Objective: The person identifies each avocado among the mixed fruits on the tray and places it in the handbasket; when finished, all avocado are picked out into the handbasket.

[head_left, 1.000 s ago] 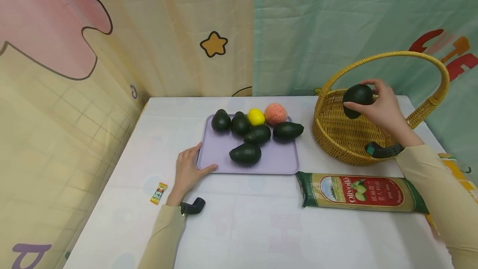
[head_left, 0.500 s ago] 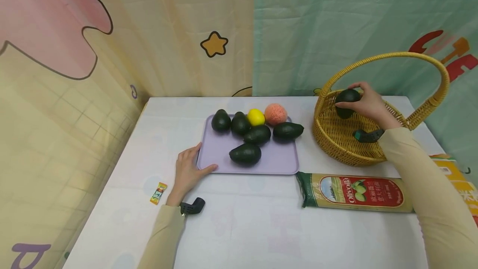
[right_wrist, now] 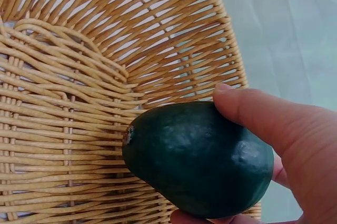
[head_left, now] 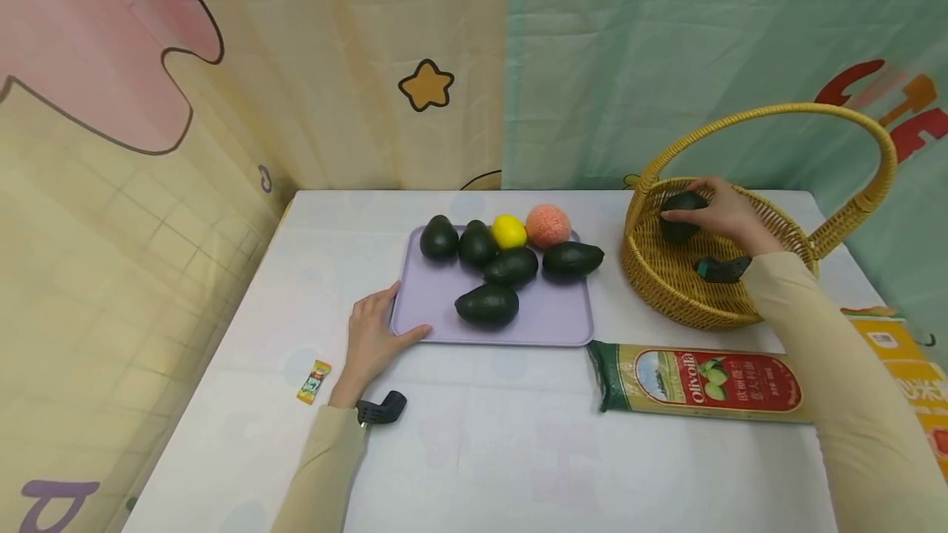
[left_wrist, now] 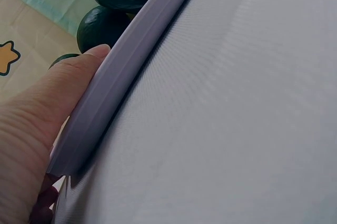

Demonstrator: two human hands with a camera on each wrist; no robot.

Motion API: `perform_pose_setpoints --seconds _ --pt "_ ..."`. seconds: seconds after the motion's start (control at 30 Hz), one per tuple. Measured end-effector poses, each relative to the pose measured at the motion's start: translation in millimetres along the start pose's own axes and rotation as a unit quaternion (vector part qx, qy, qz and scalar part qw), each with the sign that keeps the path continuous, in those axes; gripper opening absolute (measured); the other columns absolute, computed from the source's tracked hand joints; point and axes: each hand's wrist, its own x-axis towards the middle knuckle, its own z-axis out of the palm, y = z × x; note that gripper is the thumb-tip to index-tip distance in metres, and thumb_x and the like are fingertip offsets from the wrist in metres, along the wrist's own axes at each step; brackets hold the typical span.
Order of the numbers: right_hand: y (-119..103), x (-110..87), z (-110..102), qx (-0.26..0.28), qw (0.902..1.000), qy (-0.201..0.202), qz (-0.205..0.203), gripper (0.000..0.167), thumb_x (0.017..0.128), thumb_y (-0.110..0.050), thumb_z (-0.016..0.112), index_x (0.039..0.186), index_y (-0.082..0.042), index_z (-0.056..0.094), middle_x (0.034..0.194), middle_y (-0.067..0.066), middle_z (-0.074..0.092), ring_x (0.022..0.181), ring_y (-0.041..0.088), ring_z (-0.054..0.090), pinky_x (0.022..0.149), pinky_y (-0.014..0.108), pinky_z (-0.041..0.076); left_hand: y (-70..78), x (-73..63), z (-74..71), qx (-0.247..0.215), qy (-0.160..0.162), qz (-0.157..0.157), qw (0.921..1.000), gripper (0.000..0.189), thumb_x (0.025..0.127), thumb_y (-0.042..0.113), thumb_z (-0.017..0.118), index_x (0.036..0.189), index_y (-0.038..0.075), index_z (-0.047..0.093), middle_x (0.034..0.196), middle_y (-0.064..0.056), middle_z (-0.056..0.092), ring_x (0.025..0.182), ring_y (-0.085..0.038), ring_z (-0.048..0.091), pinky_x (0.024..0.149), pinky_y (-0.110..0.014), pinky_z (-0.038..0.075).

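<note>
My right hand (head_left: 729, 212) holds a dark green avocado (head_left: 679, 227) low inside the wicker basket (head_left: 666, 296). In the right wrist view, thumb and fingers grip the blunt end of this avocado (right_wrist: 195, 161), its stem end pointing toward the woven bottom. My left hand (head_left: 374, 340) grips the near left corner of the lilac tray (head_left: 422, 311), its thumb (left_wrist: 79, 74) lying over the rim in the left wrist view. Several avocados (head_left: 486, 305) rest on the tray. Toward its far edge are a yellow lemon (head_left: 508, 232) and a round, rough-skinned pinkish-orange fruit (head_left: 548, 226).
A long pasta packet (head_left: 711, 381) lies in front of the basket, partly under the right sleeve. Further right is a yellow-orange package (head_left: 889, 352). A small wrapped packet (head_left: 314, 382) lies left of my left forearm. The basket's tall handle (head_left: 770, 109) arches above my right hand.
My right hand has carried the avocado leftward and down, from over the basket to deep inside it. My left hand and the tray have kept their places.
</note>
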Motion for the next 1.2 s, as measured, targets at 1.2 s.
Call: perform_pose_setpoints --seconds 1.2 --pt "13.7 8.1 20.4 0.003 0.9997 0.006 0.023 0.095 0.091 -0.059 0.046 0.145 0.011 0.011 0.141 0.041 0.019 0.125 0.057 0.022 0.098 0.065 0.024 -2.6 -0.9 -5.2 0.009 -0.035 0.003 0.9993 0.102 0.066 0.049 0.083 0.146 0.006 0.036 0.137 -0.020 0.043 0.125 -0.038 0.031 0.102 -0.053 0.023"
